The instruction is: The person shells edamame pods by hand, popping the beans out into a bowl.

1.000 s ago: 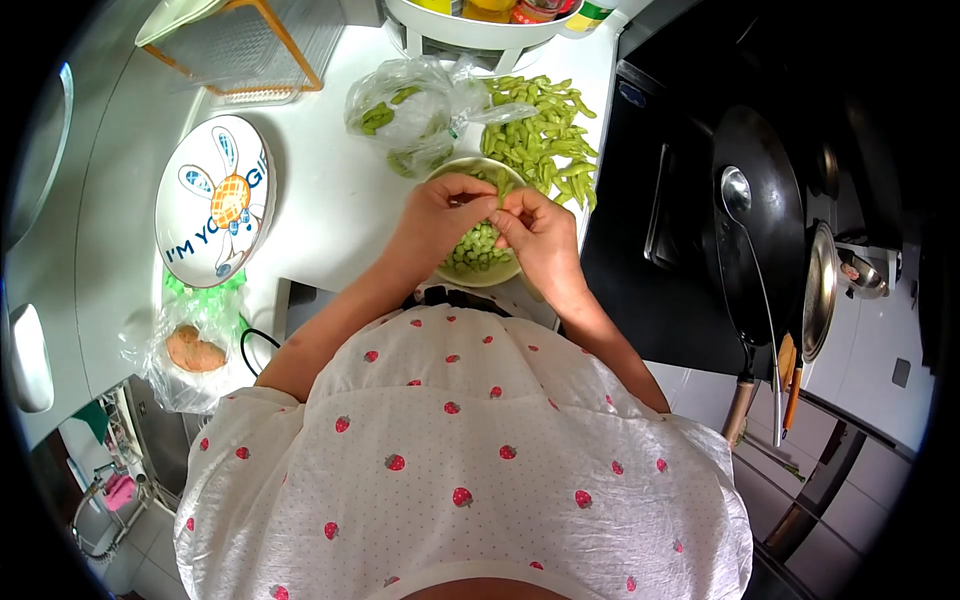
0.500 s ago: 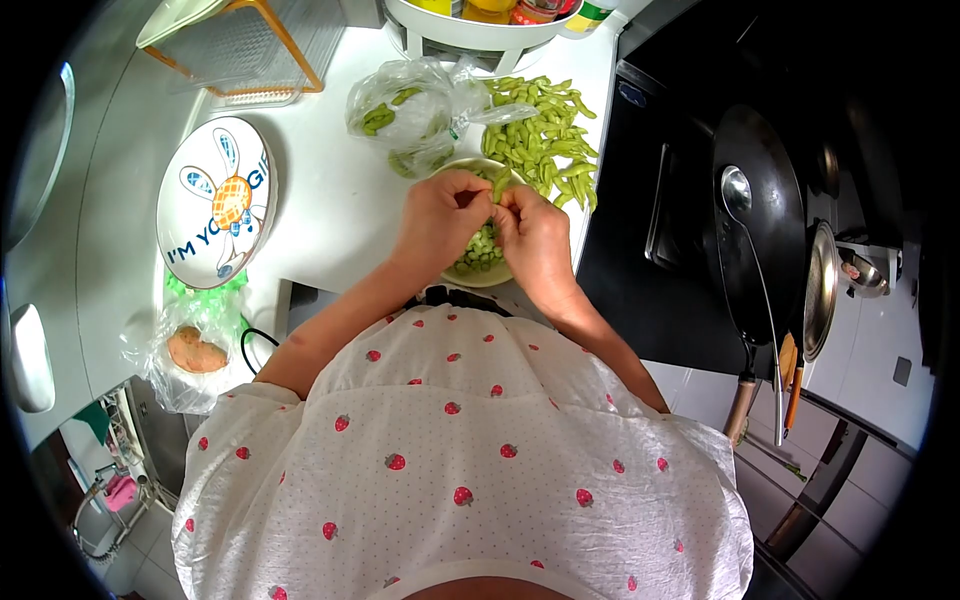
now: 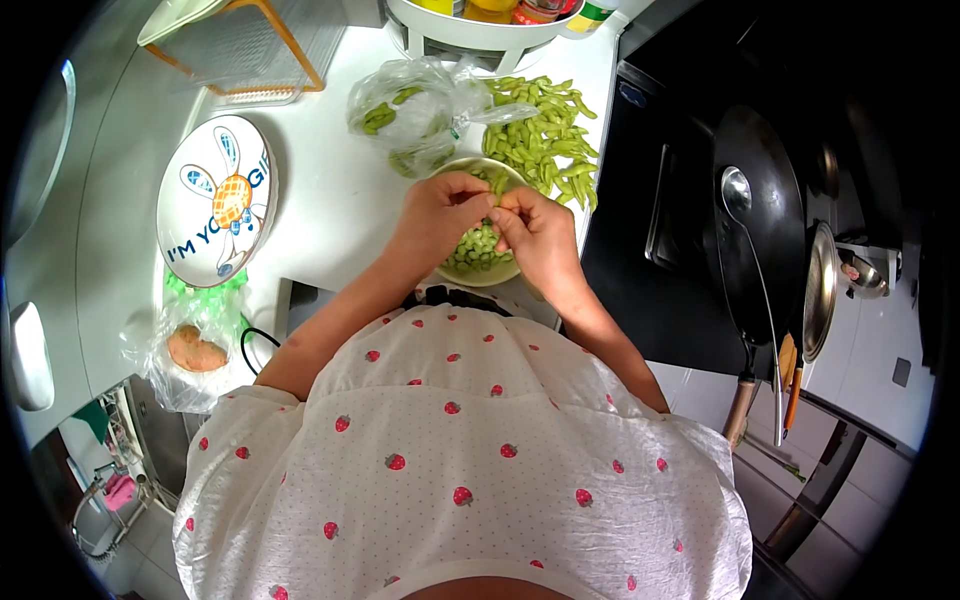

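Head view — bowl [image 3: 440, 272] holds shelled beans [image 3: 478, 248] — hands [image 3: 488, 222] above.

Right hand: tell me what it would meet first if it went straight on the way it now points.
The left hand, most likely at its fingertips: the right hand angles in toward them above the bowl, with a green pod held between. Whether the fingers touch is hard to judge.

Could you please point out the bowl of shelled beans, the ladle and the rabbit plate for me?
Bowl [image 3: 482, 280]: head view, on its bare wall nearest the person.
Ladle [image 3: 736, 191]: head view, on its round scoop.
Plate [image 3: 214, 201]: head view, on the middle of its face.
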Demonstrator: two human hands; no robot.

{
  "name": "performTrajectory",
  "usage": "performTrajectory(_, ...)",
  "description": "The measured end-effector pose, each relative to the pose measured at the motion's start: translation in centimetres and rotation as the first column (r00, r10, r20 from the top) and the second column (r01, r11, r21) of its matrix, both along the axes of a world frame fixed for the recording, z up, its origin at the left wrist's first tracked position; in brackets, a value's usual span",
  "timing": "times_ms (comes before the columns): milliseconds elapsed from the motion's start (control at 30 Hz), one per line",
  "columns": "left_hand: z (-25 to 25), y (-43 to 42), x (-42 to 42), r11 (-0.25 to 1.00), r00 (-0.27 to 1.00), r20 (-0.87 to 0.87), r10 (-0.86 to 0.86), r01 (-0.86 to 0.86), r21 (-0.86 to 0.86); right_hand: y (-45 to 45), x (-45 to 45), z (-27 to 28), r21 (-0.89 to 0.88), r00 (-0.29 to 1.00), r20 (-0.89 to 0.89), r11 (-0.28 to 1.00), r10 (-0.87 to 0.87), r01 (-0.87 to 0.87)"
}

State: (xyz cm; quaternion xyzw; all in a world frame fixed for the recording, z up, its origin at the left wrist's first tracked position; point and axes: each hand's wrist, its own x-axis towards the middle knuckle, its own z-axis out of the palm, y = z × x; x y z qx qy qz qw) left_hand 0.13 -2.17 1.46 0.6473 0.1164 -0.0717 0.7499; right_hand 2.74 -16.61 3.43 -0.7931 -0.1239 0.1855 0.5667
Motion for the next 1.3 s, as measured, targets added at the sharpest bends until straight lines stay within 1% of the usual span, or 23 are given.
performTrajectory(33, -0.1, 0.0, 0.0, 1.000, 1.000, 0.005, -0.006, 0.006, 0.007, 0.0, 0.0, 0.0, 0.002, 1.000, 0.005, 1.000, -0.006, 0.006)
performTrajectory(133, -0.1, -0.1, 0.0, 1.000, 1.000, 0.026, -0.008, 0.008, 0.009, 0.0, 0.0, 0.0, -0.016, 0.995, 0.095, 0.999, -0.031, 0.032)
performTrajectory(167, 0.0, -0.1, 0.0, 1.000, 0.999, 0.034, -0.005, 0.005, 0.008, -0.1, 0.0, -0.2, -0.040, 0.990, 0.141, 0.999, -0.026, 0.032)
performTrajectory(333, 0.2, -0.6, -0.1, 0.991, 0.996, 0.062, 0.060, -0.067, 0.116, -0.1, 0.1, -0.9, -0.149, 0.926, 0.378, 0.987, 0.002, 0.059)
performTrajectory(467, 0.3, -0.9, 0.0, 0.982, 0.992, 0.079, 0.100, -0.111, 0.151, 0.1, 0.0, -0.8, -0.148, 0.921, 0.391, 0.987, -0.007, 0.070)
performTrajectory(567, 0.2, -1.0, 0.0, 0.977, 0.993, 0.052, 0.110, -0.118, 0.177, 0.1, -0.1, -1.0, -0.144, 0.918, 0.396, 0.987, -0.011, 0.073)
performTrajectory(633, -0.1, -0.9, 0.1, 0.982, 0.994, 0.027, 0.107, -0.109, 0.154, 0.1, -0.2, -0.8, -0.134, 0.915, 0.404, 0.988, -0.021, 0.082)
performTrajectory(733, -0.5, -0.8, 0.1, 0.993, 0.996, 0.005, 0.088, -0.088, 0.078, -0.2, 0.1, -1.6, -0.083, 0.959, 0.283, 0.996, -0.006, 0.030)
performTrajectory(833, -0.8, -0.4, 0.0, 0.998, 0.998, -0.012, 0.054, -0.054, -0.015, -0.3, 0.1, -0.7, 0.033, 0.999, -0.032, 0.999, -0.022, 0.023)
performTrajectory(967, -0.2, 0.3, 0.2, 0.983, 0.999, -0.008, -0.039, 0.037, -0.182, -1.0, 0.8, -0.9, 0.183, 0.990, -0.117, 0.982, 0.077, -0.055)
performTrajectory(1133, 0.8, 0.4, 0.2, 0.971, 0.996, -0.028, -0.084, 0.075, -0.227, -1.7, 1.6, -0.2, 0.318, 0.945, -0.247, 0.939, 0.216, -0.131)
performTrajectory(1233, 0.7, 0.4, 0.2, 0.948, 0.996, -0.018, -0.088, 0.078, -0.308, -1.8, 1.5, -0.3, 0.421, 0.913, -0.330, 0.903, 0.240, -0.085)
performTrajectory(1300, 0.7, 0.4, 0.2, 0.911, 0.995, -0.041, -0.093, 0.068, -0.407, -1.8, 1.3, -0.3, 0.548, 0.858, -0.424, 0.836, 0.291, -0.013)
